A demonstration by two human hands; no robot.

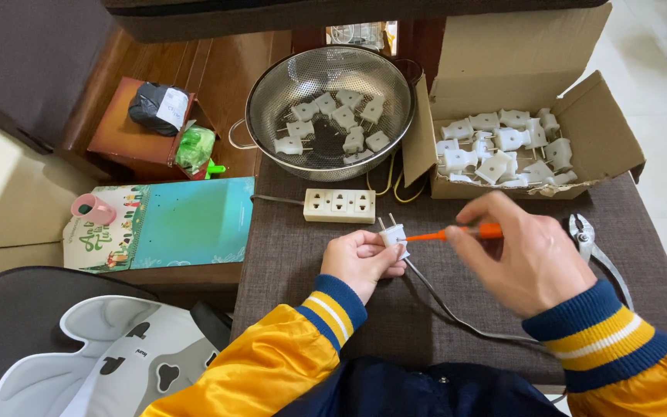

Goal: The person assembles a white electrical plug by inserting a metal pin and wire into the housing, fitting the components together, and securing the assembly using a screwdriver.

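Plug [392, 234] pinched in left hand [360, 261] fingers; right hand [519, 251] fingers grip orange screwdriver [457, 232], near table's front edge

White two-pin plug [392, 234], prongs up, meets an orange-handled screwdriver [457, 232]

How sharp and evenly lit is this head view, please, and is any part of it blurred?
Head view: soft, even daylight, faint shadows. The right hand with the orange screwdriver is motion-blurred; the left hand holding the white plug is sharper. The metal colander shows mild glare.
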